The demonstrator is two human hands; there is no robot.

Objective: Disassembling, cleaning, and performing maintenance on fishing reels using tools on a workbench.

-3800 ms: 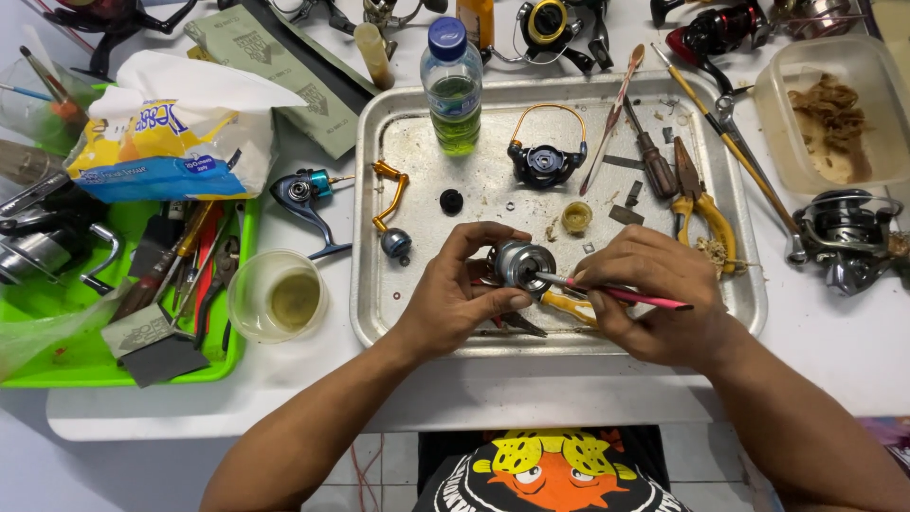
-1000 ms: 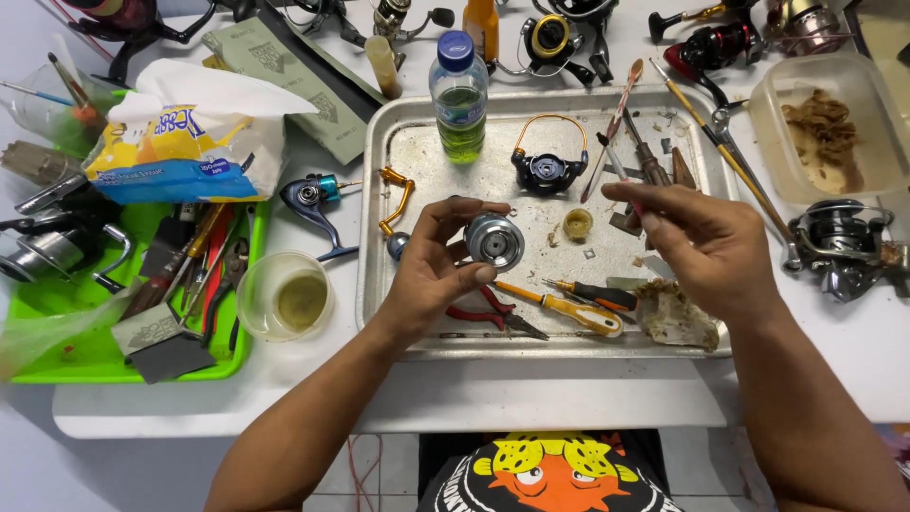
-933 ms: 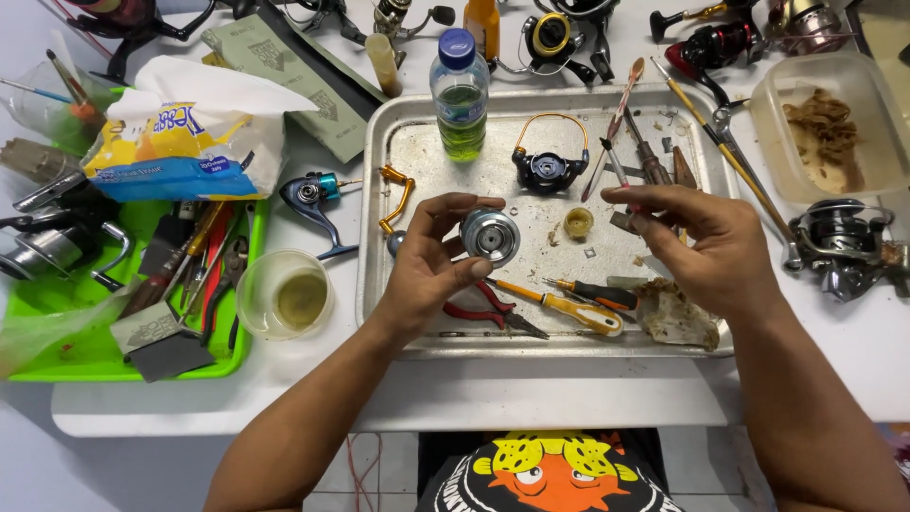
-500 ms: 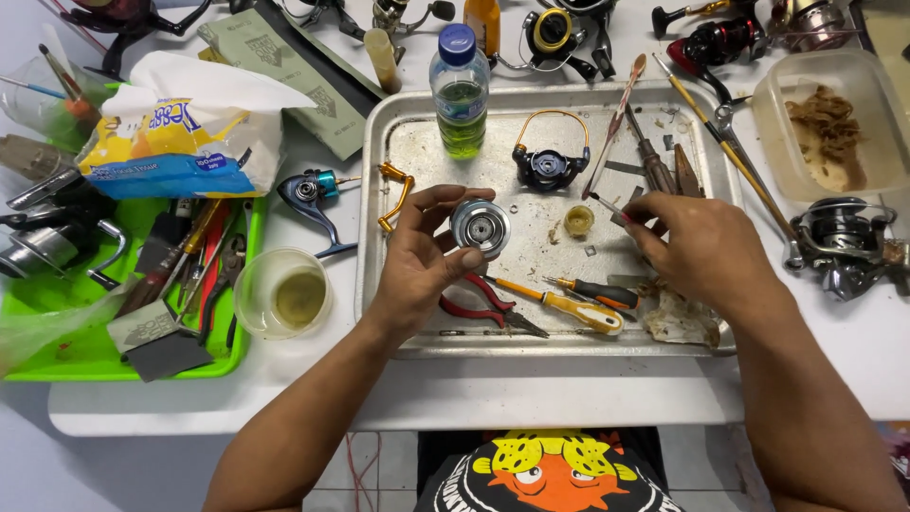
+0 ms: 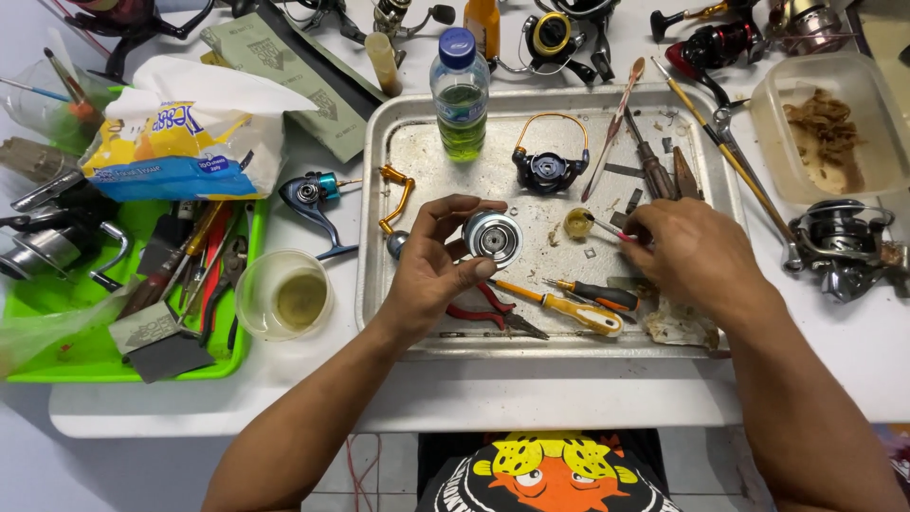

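Note:
My left hand (image 5: 431, 261) holds a round silver reel spool (image 5: 493, 236) by its rim, above the metal tray (image 5: 375, 284). My right hand (image 5: 687, 251) grips a thin red-handled brush (image 5: 603, 226) whose tip dips into a small yellow grease pot (image 5: 576, 223) in the tray's middle. A black reel rotor with a gold bail arm (image 5: 548, 161) lies behind the pot. Two orange-handled screwdrivers (image 5: 578, 305) and red pliers (image 5: 493, 313) rest on the tray in front of my hands.
A plastic bottle (image 5: 459, 93) stands at the tray's back left. A small cup of yellowish liquid (image 5: 284, 296) and a green tool tray (image 5: 85, 351) sit left. A clear tub (image 5: 834, 128) and a grey reel (image 5: 839, 248) sit right; several reels line the back.
My right hand put the long red-handled tool down, moved right and back, and now holds a small brush at the grease pot. The left hand lifted the spool and turned its face up.

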